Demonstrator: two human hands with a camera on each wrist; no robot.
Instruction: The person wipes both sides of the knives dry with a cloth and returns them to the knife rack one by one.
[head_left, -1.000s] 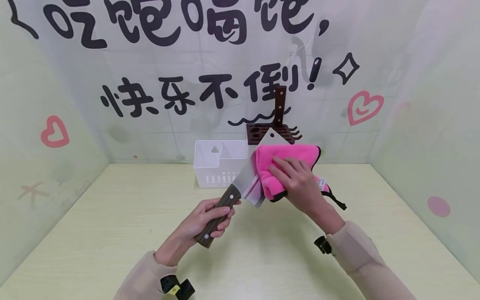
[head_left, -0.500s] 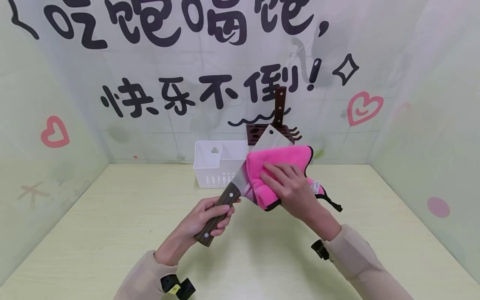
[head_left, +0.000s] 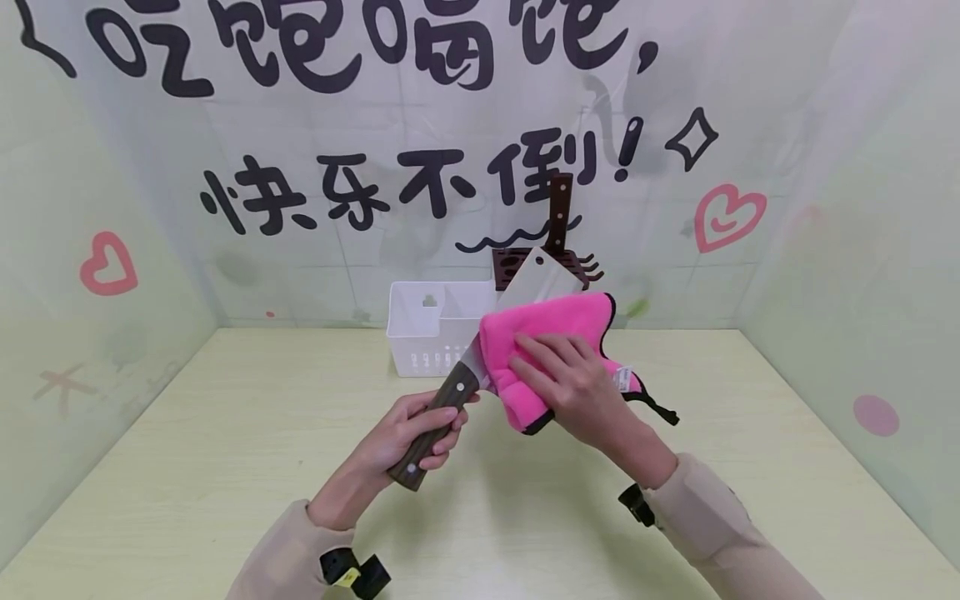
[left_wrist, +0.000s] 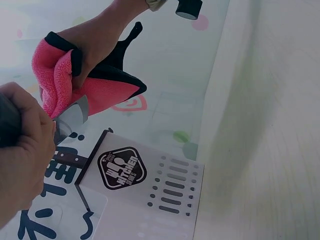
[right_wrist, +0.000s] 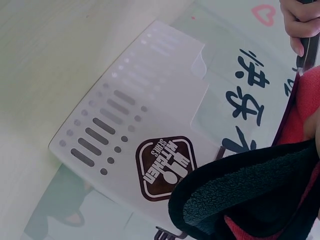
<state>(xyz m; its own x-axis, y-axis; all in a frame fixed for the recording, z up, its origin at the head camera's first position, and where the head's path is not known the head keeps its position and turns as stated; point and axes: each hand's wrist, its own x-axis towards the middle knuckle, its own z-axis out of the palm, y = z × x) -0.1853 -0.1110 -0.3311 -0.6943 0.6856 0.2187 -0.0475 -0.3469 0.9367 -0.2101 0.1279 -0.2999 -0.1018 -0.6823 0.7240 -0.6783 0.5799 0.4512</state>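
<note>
A cleaver with a dark wooden handle (head_left: 433,429) is raised over the table, its blade (head_left: 538,277) slanting up and to the right. My left hand (head_left: 411,432) grips the handle, thumb along its top. A folded pink cloth (head_left: 551,327) with black trim lies over the middle of the blade, hiding much of it. My right hand (head_left: 577,387) holds the cloth against the blade with its fingers spread over the pink side. In the left wrist view the cloth (left_wrist: 60,75) is bunched under the right hand, folded about the blade. The right wrist view shows the cloth's dark underside (right_wrist: 240,190).
At the back of the table (head_left: 225,433) stands a white perforated utensil holder (head_left: 427,354), partly behind the cleaver and cloth. A brown slotted rack part (head_left: 510,265) and an upright brown knife handle (head_left: 560,212) rise from it. A printed sheet (head_left: 300,125) forms the back wall.
My right hand and the cloth have slid down and left along the blade toward the handle, exposing more of the blade's tip end. My left hand has stayed nearly in place.
</note>
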